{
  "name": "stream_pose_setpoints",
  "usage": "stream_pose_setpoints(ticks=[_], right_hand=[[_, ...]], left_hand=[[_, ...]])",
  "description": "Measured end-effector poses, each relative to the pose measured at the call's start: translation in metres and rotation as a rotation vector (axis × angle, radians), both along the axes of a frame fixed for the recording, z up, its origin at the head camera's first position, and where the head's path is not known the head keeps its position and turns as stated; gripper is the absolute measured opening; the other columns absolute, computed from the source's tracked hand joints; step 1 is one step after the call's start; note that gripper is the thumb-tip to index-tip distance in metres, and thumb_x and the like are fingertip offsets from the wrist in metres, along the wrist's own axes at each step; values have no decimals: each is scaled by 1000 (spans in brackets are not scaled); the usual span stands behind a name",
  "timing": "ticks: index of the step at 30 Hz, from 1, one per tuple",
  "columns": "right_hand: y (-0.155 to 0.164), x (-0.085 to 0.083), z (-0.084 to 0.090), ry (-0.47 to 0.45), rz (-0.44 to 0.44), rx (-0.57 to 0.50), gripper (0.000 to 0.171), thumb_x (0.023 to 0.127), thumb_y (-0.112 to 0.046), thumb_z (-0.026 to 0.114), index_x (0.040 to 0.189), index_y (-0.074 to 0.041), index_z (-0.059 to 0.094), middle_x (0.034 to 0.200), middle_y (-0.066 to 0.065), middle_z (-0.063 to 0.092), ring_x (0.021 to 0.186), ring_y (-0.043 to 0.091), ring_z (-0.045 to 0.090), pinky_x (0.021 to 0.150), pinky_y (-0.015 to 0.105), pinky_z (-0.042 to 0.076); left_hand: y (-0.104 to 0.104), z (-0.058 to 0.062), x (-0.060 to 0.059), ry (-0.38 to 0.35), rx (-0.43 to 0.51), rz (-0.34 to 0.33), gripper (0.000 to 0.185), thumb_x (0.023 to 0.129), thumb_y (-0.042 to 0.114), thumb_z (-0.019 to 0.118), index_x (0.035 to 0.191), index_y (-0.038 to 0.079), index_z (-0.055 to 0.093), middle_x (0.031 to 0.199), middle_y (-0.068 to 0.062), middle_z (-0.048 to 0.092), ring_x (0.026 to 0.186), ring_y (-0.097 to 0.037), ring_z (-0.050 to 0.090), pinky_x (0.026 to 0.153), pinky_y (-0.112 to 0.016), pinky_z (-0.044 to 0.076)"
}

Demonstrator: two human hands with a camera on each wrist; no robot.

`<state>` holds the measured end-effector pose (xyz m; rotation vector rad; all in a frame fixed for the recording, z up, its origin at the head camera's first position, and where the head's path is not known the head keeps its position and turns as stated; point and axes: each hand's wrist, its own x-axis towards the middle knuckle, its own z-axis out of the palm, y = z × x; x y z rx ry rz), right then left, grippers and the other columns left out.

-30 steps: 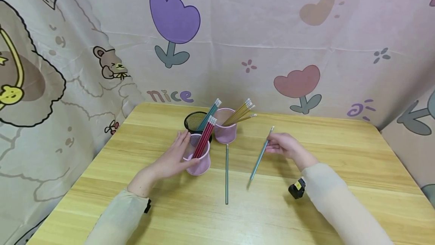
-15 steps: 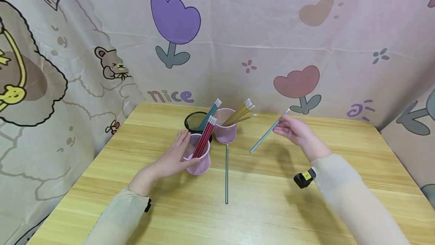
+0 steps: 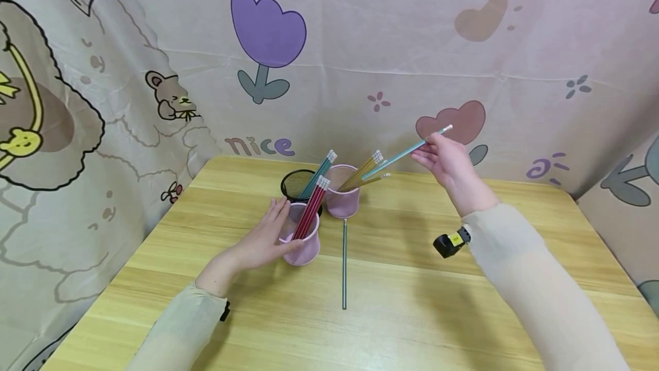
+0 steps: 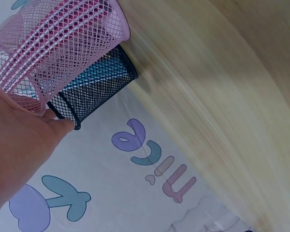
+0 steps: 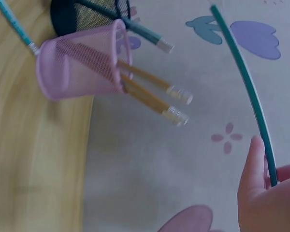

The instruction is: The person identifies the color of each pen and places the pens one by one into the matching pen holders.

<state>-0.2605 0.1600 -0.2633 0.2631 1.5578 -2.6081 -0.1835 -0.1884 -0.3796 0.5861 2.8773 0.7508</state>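
Observation:
In the head view my right hand (image 3: 445, 162) pinches a teal pencil (image 3: 395, 159) near its eraser end, raised above the table. Its other end points left and overlaps the yellow pencils (image 3: 357, 175) in the rear pink mesh cup (image 3: 342, 202). My left hand (image 3: 257, 245) rests against the front pink mesh cup (image 3: 304, 251), thumb and fingers spread straight along its rim. Red pencils (image 3: 311, 208) lean in that cup. Close behind stands a black mesh cup (image 3: 298, 182) with teal pencils (image 3: 319, 174); in the left wrist view a fingertip reaches its rim.
A single green-teal pencil (image 3: 344, 265) lies on the wooden table (image 3: 391, 314), right of the front cup. A patterned cloth (image 3: 350, 45) hangs directly behind the table's back edge and along its sides.
My right hand has lifted the teal pencil up and away toward the back, tilting it flatter, with its lower end swinging over toward the rear pink cup. My left hand stays put.

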Motion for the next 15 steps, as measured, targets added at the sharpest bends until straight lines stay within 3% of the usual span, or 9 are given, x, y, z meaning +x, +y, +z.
stream_pose_setpoints(ticks=[8,15], right_hand=[[-36,-11,11,114,-193,71,13,89,2,43,77,-2,44,59,4,59,52,11,62,61,21,57],[-65,-21,6,149,-238,131,8,87,5,44,82,0,47,55,3,61,48,9,63,58,20,57]], left_hand=[[0,-1,0,1,1,6,96,87,52,56,147,-6,9,157,-20,1,143,-42,-3,114,-57,13],[1,0,1,16,7,7,96,87,53,56,147,-6,11,157,-21,2,143,-43,-1,114,-57,13]])
